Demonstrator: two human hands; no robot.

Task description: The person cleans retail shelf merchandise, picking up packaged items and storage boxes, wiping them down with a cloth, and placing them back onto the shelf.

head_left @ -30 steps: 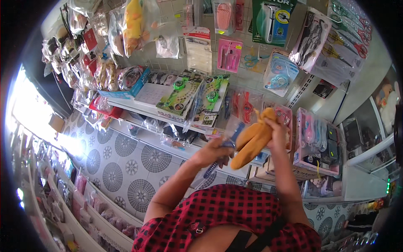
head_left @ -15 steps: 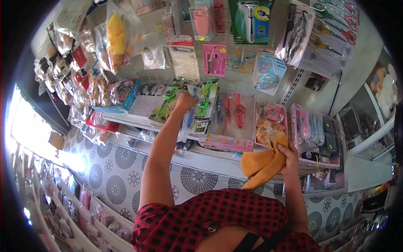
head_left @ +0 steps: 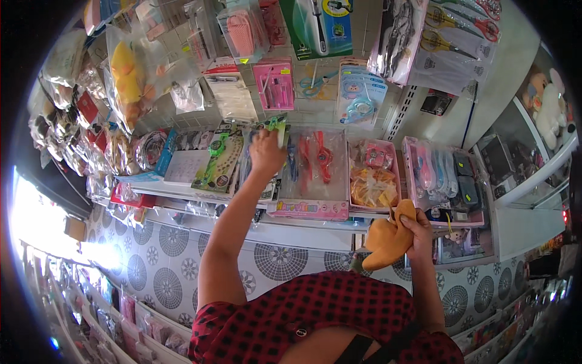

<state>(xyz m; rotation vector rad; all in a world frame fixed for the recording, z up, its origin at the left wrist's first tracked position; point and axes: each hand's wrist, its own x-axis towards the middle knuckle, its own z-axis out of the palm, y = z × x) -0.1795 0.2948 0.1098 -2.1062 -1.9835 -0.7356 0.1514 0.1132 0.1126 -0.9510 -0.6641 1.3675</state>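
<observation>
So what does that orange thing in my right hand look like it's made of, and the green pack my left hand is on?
Orange thing: soft cloth, matte, folding limply in the right hand. Green pack at the left hand: probably glossy plastic over card, judging by its sheen.

Pink blister pack (head_left: 276, 85) hangs above clear tray packages (head_left: 315, 176).

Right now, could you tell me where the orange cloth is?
In the head view, the orange cloth is in the right hand, low right of centre, just below the shelf tray of orange packets.
</observation>
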